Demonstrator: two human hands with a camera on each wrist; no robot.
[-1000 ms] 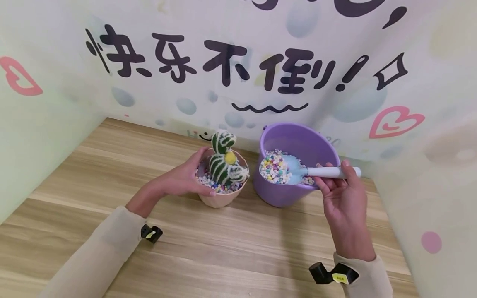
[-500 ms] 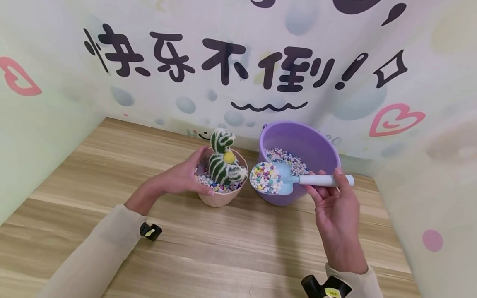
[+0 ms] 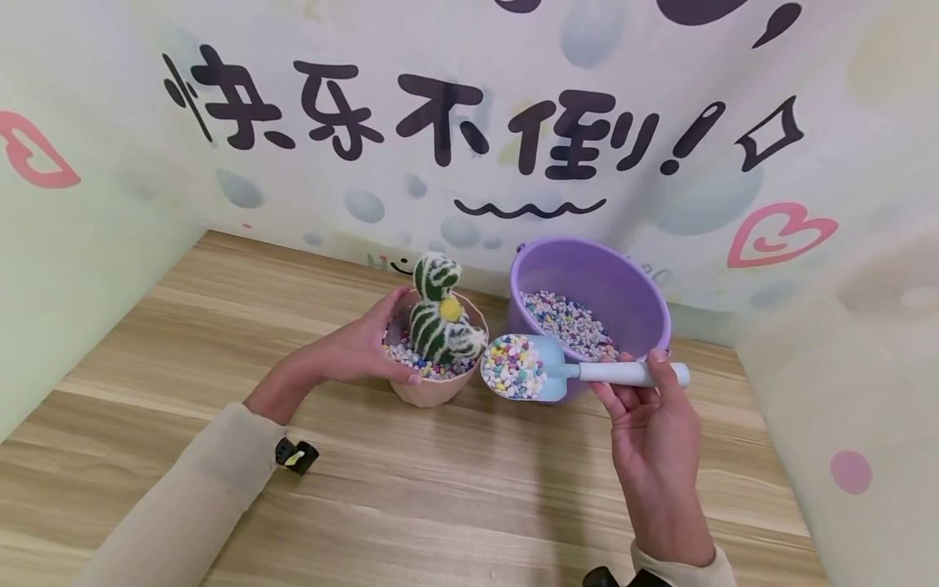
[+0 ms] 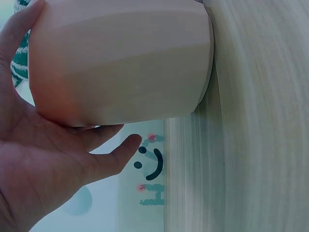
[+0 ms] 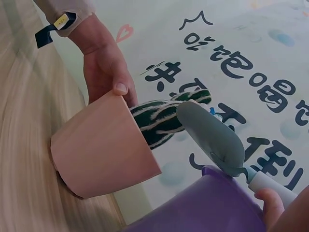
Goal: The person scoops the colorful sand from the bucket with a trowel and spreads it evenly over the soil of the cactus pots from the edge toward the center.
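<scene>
My left hand (image 3: 359, 346) grips the rim of a pale pink flowerpot (image 4: 120, 63), thumb at the front. A green cactus (image 3: 433, 330) with white fuzzy stripes and a yellow flower stands in the pot among coloured pebbles (image 3: 414, 359). My right hand (image 3: 656, 440) holds a small light-blue shovel (image 3: 556, 367) by its white handle. Its blade, heaped with multicoloured pebbles (image 3: 513, 367), is level beside the pot's right rim, in front of the purple bucket (image 3: 609, 281). In the right wrist view the underside of the shovel blade (image 5: 212, 133) shows, overlapping the cactus tip.
More small pebbles (image 3: 568, 318) lie inside the bucket, which stands right of the pot. The wooden tabletop (image 3: 411, 505) extends in front. A printed cloth wall (image 3: 352, 187) with dark lettering closes off the back, with pale walls at both sides.
The loaded shovel has come out of the bucket, moving left and toward me to the pot's right side. My left hand and the pot have stayed in place.
</scene>
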